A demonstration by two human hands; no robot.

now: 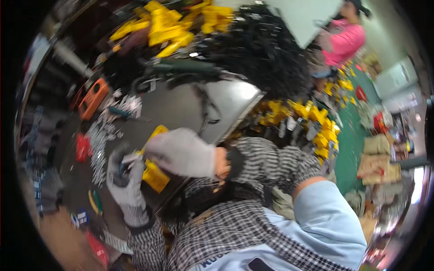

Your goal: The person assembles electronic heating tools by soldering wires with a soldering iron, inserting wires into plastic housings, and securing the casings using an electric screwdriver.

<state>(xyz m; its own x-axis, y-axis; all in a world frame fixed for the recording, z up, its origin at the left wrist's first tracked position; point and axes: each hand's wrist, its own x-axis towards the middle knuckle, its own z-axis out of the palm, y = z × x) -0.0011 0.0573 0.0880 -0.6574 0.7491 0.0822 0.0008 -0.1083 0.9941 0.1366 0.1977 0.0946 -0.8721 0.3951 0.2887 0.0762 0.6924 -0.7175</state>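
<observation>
My left hand (125,178), in a light knit glove with dark fingertips, has its fingers curled in beside a yellow plastic part (156,179). Something small and pale seems to be between those fingers, too blurred to name. From the right, my right hand (181,151), in a whitish glove, is closed over the middle of the yellow part. The part shows above and below this hand, whose fingertips are hidden and smeared by motion. Both hands are close together above the near edge of the dark worktable (176,108).
Small metal pieces (97,144) lie left, near an orange box-shaped thing (93,98), a screwdriver (120,112) and pliers (96,202). Behind are yellow parts (165,25) and a black heap (266,49). More yellow parts (316,124) fill the right side. A person in pink (344,43) is beyond.
</observation>
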